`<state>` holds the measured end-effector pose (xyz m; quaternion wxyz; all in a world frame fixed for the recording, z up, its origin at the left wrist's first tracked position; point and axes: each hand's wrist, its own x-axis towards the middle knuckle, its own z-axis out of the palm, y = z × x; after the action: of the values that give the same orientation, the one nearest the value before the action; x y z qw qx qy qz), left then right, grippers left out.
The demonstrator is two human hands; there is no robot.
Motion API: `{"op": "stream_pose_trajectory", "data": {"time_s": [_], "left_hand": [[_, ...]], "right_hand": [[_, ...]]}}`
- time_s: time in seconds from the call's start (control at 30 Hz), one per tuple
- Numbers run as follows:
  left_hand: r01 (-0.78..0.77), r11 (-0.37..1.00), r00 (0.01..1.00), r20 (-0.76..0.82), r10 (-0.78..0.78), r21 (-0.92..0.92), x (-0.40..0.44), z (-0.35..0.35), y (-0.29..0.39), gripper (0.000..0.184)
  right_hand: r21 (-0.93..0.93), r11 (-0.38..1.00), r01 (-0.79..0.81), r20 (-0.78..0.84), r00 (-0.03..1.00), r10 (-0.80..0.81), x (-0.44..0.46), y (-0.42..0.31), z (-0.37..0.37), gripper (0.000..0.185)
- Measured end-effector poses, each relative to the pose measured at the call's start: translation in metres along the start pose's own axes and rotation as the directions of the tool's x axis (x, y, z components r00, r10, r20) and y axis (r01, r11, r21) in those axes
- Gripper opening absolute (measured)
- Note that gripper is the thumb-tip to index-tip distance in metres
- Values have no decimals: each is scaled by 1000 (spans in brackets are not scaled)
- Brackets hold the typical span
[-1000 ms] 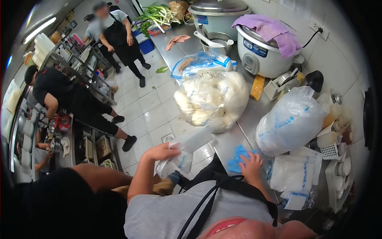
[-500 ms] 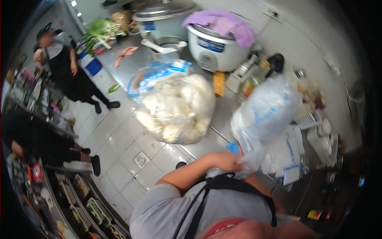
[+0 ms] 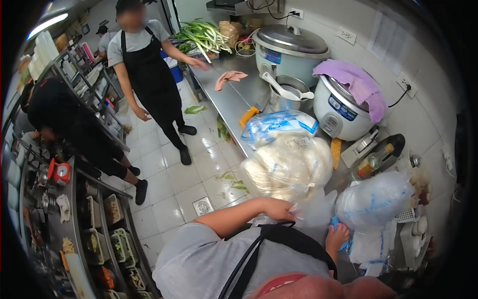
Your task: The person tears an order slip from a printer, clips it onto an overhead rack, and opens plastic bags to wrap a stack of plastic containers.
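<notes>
My left hand (image 3: pixel 279 209) is closed on a thin clear plastic bag (image 3: pixel 316 212), close to my chest at the counter's front edge. Just right of it, my right hand (image 3: pixel 338 235) has its fingers wrapped round a blue cloth (image 3: pixel 343 244). A large clear bag of pale noodle-like food (image 3: pixel 289 167) rests on the counter in front of my left hand. Beyond my right hand lies a bulging roll of clear bags (image 3: pixel 376 197), with flat plastic packets (image 3: pixel 367 246) nearer me.
Two rice cookers (image 3: pixel 291 50) (image 3: pixel 343 107) stand along the wall, near a metal pot (image 3: pixel 286 99). A person in a black apron (image 3: pixel 154 74) stands left of the counter (image 3: pixel 229 104); another person (image 3: pixel 74 119) bends over the left shelves. Leaf scraps lie on the floor.
My left hand has moved right, bringing the thin bag across my front beside my right hand. My right hand has gathered up the blue cloth. The aproned person is nearer, one arm stretched toward the counter.
</notes>
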<state>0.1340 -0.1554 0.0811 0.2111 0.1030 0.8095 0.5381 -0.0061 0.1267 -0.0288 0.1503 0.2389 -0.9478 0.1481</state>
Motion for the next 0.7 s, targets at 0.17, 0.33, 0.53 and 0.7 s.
{"op": "stream_pose_trajectory", "data": {"time_s": [0.17,0.33,0.53,0.7], "left_hand": [[240,964,971,26,-239,-117,-53,-24,-5,31],[177,984,983,54,-175,-33,-54,-26,-24,28],[65,997,966,249,-70,29,-41,-28,-3,26],[17,991,974,222,-47,135,-37,-18,0,27]], "right_hand": [[-39,995,-91,-39,995,89,5,-9,3,28],[-45,994,-97,-131,987,91,1,-12,4,27],[-60,988,-145,-178,975,132,-12,-15,7,26],[-33,987,-155,-208,967,145,-27,-17,8,24]]}}
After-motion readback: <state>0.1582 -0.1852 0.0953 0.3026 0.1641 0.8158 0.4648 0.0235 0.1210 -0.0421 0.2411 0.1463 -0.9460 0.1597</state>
